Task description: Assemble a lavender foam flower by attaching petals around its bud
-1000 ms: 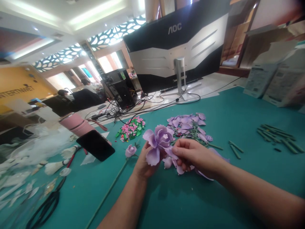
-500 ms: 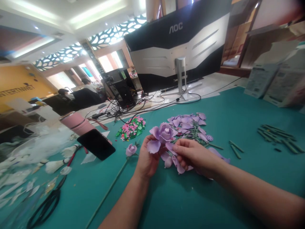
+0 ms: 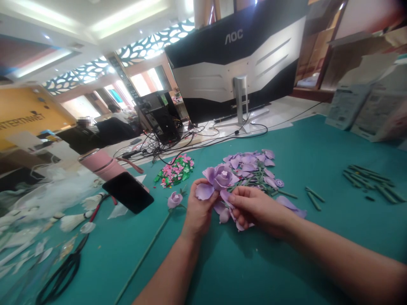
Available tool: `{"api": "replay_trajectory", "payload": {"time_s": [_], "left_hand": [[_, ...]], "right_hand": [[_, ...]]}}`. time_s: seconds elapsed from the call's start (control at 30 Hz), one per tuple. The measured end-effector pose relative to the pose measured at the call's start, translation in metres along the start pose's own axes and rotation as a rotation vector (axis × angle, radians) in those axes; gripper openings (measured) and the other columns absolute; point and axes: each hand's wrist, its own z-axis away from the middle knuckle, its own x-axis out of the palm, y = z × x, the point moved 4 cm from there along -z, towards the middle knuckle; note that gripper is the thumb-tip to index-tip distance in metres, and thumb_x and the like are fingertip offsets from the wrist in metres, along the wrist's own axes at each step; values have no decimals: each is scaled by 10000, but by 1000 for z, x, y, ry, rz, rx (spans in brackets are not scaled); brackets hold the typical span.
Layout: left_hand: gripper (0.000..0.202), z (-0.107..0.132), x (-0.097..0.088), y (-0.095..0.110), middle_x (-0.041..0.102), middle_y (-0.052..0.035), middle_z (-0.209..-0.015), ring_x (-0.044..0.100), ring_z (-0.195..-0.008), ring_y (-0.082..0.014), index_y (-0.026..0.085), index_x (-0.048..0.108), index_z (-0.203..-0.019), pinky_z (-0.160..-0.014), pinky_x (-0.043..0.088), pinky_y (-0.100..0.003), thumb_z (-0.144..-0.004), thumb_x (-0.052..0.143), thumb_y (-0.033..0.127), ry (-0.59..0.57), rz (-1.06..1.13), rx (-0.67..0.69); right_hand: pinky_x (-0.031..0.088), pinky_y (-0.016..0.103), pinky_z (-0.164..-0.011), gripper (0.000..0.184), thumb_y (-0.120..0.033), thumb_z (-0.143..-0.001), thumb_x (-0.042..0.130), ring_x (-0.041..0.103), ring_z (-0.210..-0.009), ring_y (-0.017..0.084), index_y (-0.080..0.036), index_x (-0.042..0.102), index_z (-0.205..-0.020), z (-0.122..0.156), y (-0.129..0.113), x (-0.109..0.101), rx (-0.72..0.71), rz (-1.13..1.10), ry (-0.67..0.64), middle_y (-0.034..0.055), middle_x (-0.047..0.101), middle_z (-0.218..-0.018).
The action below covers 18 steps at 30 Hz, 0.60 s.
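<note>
A purple artificial flower [image 3: 221, 177] with a layered bloom is gripped in my left hand [image 3: 197, 209], whose thumb presses under the petals. Between the thumb and fingers of my right hand [image 3: 254, 207] is a loose purple petal [image 3: 225, 196], held against the lower side of the bloom. Where petal and flower meet is partly hidden by my fingers. More purple petals [image 3: 224, 215] lie beneath my hands. Behind them spreads a pile of purple petals and green pieces [image 3: 249, 163]. Left of my hands lies a finished-looking purple bud [image 3: 174, 199] on a long green stem [image 3: 143, 258].
Green sticks [image 3: 369, 178] lie at the right. On the left are a black phone [image 3: 128, 192] against a pink bottle [image 3: 101, 163], black-handled scissors [image 3: 62, 273] and shuttlecocks [image 3: 74, 221]. Pink and green pieces [image 3: 176, 169], a monitor [image 3: 235, 72] and cables stand behind; boxes [image 3: 365, 101] stand far right.
The flower has tilted slightly in my left hand, and that hand's thumb now shows under the petals. My right hand has barely shifted, still pinching the petal.
</note>
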Motion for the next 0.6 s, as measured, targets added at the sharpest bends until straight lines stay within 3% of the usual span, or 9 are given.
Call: {"api": "replay_trajectory", "payload": {"time_s": [0.4, 0.6], "left_hand": [[433, -4, -3, -6, 657, 10, -850, 633, -746, -123, 198, 573, -989, -668, 513, -216, -670, 866, 193, -4, -6, 21], [370, -8, -4, -1, 698, -13, -835, 664, -734, -141, 170, 621, -926, -683, 548, -232, -653, 870, 155, -8, 95, -54]], "right_hand": [[430, 186, -433, 416, -517, -766, 756, 558, -438, 77, -202, 484, -775, -2, 0, 0, 12, 38, -9, -39, 635, -586], [427, 191, -443, 314, -476, -880, 633, 577, -465, 86, -202, 506, -793, 0, -8, -3, -29, 142, -15, -20, 641, -621]]}}
